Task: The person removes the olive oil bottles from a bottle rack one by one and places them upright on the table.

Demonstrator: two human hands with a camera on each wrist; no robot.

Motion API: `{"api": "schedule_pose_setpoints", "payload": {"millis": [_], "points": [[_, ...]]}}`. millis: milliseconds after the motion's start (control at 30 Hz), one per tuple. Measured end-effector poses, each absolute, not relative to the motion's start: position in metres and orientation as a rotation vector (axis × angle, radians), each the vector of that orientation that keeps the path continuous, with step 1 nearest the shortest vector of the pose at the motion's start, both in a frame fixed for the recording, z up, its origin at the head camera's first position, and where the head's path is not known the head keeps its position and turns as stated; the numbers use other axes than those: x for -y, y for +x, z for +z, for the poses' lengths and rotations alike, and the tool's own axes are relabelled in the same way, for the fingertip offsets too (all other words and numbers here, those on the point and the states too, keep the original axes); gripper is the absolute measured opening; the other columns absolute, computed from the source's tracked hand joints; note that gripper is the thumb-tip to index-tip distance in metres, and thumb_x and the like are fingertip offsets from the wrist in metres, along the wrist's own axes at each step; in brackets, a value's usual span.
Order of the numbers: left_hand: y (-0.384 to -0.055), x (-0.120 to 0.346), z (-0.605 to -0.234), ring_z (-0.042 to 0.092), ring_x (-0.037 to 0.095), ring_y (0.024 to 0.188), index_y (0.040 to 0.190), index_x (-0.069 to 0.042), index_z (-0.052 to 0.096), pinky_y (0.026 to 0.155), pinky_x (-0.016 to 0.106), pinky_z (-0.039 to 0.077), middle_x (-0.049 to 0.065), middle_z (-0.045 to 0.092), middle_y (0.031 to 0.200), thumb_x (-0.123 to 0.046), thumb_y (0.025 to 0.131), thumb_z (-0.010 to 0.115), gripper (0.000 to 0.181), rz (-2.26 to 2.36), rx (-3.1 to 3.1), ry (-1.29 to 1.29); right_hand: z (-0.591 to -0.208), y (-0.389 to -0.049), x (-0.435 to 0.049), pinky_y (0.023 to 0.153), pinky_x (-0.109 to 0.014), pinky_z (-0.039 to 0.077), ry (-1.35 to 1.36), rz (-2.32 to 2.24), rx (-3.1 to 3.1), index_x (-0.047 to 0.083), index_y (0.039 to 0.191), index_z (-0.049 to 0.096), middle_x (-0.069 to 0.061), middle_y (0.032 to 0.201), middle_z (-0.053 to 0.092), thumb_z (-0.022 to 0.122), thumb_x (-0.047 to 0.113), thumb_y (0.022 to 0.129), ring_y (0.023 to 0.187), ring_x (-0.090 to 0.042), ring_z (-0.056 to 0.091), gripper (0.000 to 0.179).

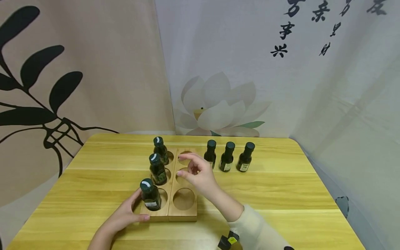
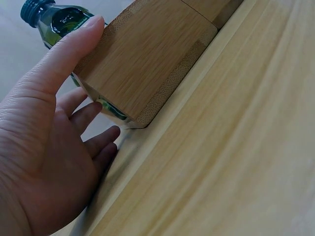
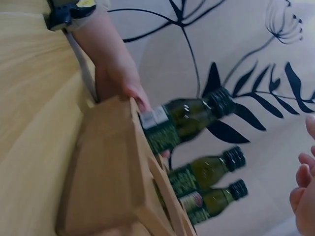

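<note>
A wooden rack (image 1: 170, 218) with two rows of round wells stands on the table. Three small green glass bottles with dark caps, a front one (image 1: 151, 199), a middle one (image 1: 158, 172) and a rear one (image 1: 160, 151), stand in its left row. My left hand (image 1: 126, 211) holds the rack's front left corner, thumb on the front face and fingers along the side. Above the right row hovers my right hand (image 1: 200, 173), thumb and index finger apart with nothing between them. The left wrist view shows the thumb against the rack's end (image 2: 147, 54).
Three more dark-capped bottles, a left one (image 1: 210, 152), a middle one (image 1: 227, 158) and a right one (image 1: 245, 158), stand on the wooden table (image 1: 265, 194) right of the rack. A printed cloth (image 1: 125, 69) hangs behind the table.
</note>
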State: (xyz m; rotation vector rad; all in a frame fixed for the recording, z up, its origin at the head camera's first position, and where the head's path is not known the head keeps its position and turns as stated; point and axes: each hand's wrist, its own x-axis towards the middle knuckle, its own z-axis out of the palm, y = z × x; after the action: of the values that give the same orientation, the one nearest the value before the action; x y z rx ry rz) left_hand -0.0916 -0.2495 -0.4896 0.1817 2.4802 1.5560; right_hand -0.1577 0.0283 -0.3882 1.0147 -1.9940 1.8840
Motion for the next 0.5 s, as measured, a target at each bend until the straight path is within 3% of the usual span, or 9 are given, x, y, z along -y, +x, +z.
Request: {"api": "schedule_pose_setpoints", "payload": {"millis": [167,500], "points": [[-0.091,0.249,-0.489,0.023,0.045,0.136,0.150,0.006,0.016,0.107,0.056,0.017,0.030,0.025,0.149,-0.015,0.072,0.084,0.105,1.576,-2.476,0.210,-0.368,-0.142,-0.012,0.051,-0.020,0.033,1.108,1.896,2.021,-0.010,0.111,0.062,-0.020,0.096,0.060,0.074,-0.010,0.077,0.059,-0.011,0.041,0.037],[-0.091,0.251,-0.494,0.020,0.047,0.136,0.150,0.006,0.015,0.106,0.061,0.016,0.031,0.024,0.149,-0.014,0.073,0.082,0.104,1.600,-2.461,0.240,-0.373,-0.134,0.008,0.052,-0.019,0.033,1.196,1.869,2.209,-0.003,0.117,0.062,-0.016,0.105,0.064,0.075,-0.001,0.080,0.062,-0.017,0.043,0.038]]}}
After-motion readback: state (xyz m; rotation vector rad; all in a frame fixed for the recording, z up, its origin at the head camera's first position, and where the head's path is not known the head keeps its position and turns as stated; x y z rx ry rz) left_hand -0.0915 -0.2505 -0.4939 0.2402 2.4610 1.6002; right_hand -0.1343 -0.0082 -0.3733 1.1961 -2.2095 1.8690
